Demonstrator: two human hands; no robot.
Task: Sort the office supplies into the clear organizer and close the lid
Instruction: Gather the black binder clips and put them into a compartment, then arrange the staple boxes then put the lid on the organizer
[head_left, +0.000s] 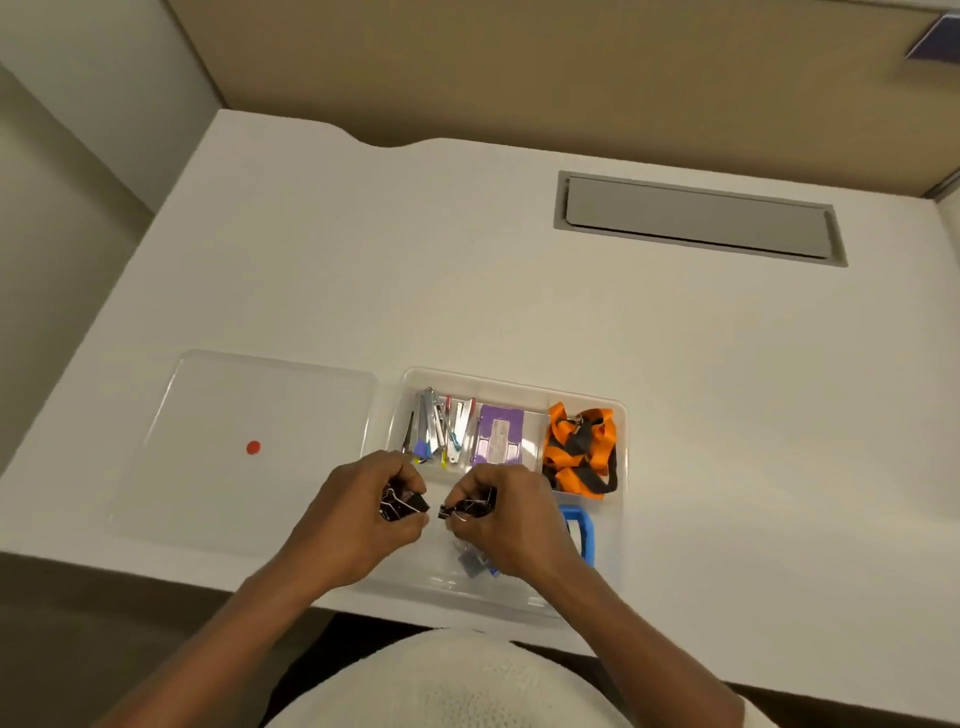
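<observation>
The clear organizer (511, 383) sits on the white desk near its front edge. Its far compartments hold several metal clips and pins (441, 426), a purple box (498, 435) and an orange-and-black lanyard (581, 451). A blue frame (583, 531) and a small grey piece (474, 562) lie in the near compartments. My left hand (358, 525) grips black binder clips (402, 505) over the organizer's near left part. My right hand (511, 519) holds another black binder clip (466, 508) just beside it. The clear lid (249, 493) lies flat to the left, with a red dot (253, 447) on it.
A grey cable-tray flap (696, 218) is set into the desk (467, 270) at the far right. A tan partition wall (519, 67) runs behind the desk. The desk's front edge is close under my forearms.
</observation>
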